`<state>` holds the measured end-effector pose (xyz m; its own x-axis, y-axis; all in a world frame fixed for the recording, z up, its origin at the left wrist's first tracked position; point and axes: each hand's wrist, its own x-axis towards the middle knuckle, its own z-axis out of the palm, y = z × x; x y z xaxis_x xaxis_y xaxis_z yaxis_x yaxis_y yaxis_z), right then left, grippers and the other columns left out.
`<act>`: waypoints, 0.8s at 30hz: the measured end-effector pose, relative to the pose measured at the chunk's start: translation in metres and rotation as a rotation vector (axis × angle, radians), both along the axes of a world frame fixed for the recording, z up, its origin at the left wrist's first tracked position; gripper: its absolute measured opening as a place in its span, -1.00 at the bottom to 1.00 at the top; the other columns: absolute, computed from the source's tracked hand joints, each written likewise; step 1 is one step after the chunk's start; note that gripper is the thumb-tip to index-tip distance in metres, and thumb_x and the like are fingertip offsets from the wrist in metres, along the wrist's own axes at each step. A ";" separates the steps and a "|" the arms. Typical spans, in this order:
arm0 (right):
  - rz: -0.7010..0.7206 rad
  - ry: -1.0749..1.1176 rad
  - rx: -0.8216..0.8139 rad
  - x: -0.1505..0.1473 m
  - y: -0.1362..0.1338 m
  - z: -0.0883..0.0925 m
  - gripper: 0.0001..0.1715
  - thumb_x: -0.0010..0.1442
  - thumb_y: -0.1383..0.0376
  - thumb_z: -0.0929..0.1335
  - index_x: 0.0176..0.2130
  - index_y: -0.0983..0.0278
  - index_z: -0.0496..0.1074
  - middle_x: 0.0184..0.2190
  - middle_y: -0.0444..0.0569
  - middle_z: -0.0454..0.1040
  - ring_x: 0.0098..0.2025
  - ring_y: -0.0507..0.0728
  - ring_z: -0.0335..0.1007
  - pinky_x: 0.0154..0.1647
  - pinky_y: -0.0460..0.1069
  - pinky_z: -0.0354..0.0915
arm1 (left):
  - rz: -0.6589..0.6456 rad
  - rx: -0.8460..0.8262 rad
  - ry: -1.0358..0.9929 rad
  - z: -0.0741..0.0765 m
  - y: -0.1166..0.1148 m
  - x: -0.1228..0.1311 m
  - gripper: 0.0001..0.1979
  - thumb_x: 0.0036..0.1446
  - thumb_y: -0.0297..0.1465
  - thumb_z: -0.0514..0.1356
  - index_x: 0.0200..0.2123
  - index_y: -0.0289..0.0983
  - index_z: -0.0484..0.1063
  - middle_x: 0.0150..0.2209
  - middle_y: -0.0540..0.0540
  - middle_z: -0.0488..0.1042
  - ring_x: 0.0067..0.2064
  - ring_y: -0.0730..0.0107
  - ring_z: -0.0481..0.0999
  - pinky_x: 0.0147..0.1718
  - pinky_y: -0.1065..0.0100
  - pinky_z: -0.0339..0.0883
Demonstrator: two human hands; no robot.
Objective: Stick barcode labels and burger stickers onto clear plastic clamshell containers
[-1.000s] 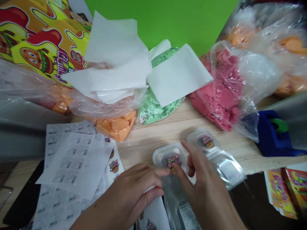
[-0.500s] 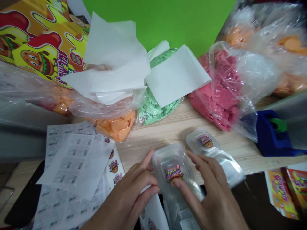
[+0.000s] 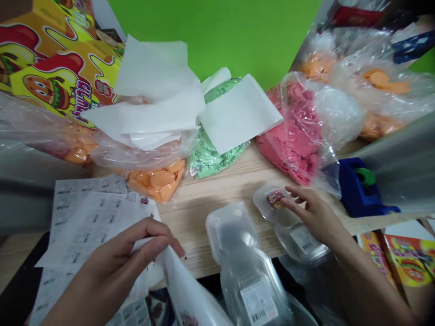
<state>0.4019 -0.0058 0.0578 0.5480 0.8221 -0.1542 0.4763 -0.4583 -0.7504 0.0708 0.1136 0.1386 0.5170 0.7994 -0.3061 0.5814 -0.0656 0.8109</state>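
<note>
The hands stand well apart. The left hand (image 3: 125,253) pinches a curling white sheet (image 3: 185,290) over barcode label sheets (image 3: 91,226). A clear plastic tub (image 3: 249,280) lies between, long axis pointing away. The right hand (image 3: 316,213), nearer, rests its fingertips (image 3: 290,191) on a stickered tub (image 3: 263,203).

Wooden tabletop strip (image 3: 193,226) between label sheets (image 3: 88,222) and plastic tray (image 3: 231,231), bagged green sand (image 3: 210,158) beyond

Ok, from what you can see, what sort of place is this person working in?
Probably a small packing workspace for toys: a bulk bag of pink modelling compound, sheets of barcode labels, clear plastic tubs with burger-logo stickers, and yellow printed cartons.
</note>
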 end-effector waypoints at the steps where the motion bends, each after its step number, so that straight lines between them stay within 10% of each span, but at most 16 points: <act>1: 0.012 -0.044 0.008 0.003 0.001 -0.007 -0.33 0.01 -0.04 0.38 -0.07 0.42 0.45 -0.14 0.25 0.44 -0.07 0.37 0.36 0.01 0.31 0.21 | 0.055 0.004 -0.012 0.003 0.001 0.000 -0.73 0.17 -0.17 0.10 -0.48 -0.10 0.50 -0.49 0.09 0.53 -0.36 0.42 0.52 -0.36 0.52 0.34; 7: 0.105 -0.151 0.059 0.012 0.001 -0.023 -0.48 0.16 0.00 0.26 -0.04 0.27 0.42 -0.07 0.16 0.47 0.00 0.33 0.39 0.06 0.25 0.25 | 0.141 -0.107 -0.118 0.011 0.010 -0.012 -0.72 0.17 -0.14 0.11 -0.41 -0.17 0.48 -0.46 0.00 0.55 -0.40 0.32 0.52 -0.42 0.40 0.39; 12: 0.098 -0.247 0.196 -0.027 -0.007 0.026 -0.55 0.19 0.04 0.26 0.00 0.18 0.38 0.07 0.07 0.36 0.14 0.29 0.25 0.21 0.21 0.10 | 0.194 0.030 -0.078 0.014 0.005 -0.005 -0.79 0.14 -0.19 0.14 -0.42 -0.18 0.44 -0.50 0.06 0.47 -0.48 0.44 0.44 -0.52 0.50 0.33; 16: 0.567 0.189 0.093 -0.090 -0.011 0.072 -0.37 0.01 0.11 0.45 0.07 -0.07 0.27 -0.04 -0.15 0.47 -0.04 0.19 0.46 -0.08 0.02 0.43 | 0.247 0.080 -0.066 0.021 -0.001 0.007 -0.81 0.11 -0.23 0.19 -0.48 -0.18 0.43 -0.56 0.11 0.40 -0.54 0.54 0.35 -0.59 0.58 0.24; 24: 0.508 0.842 -0.076 -0.093 -0.014 0.066 -0.90 0.25 0.15 0.27 -0.18 0.02 0.27 -0.37 -0.23 0.57 -0.34 0.05 0.55 -0.34 -0.11 0.47 | -0.047 -0.595 -0.256 0.030 0.005 0.002 -0.93 0.03 -0.39 0.26 -0.43 -0.15 0.58 -0.47 0.08 0.56 -0.41 0.47 0.52 -0.41 0.51 0.37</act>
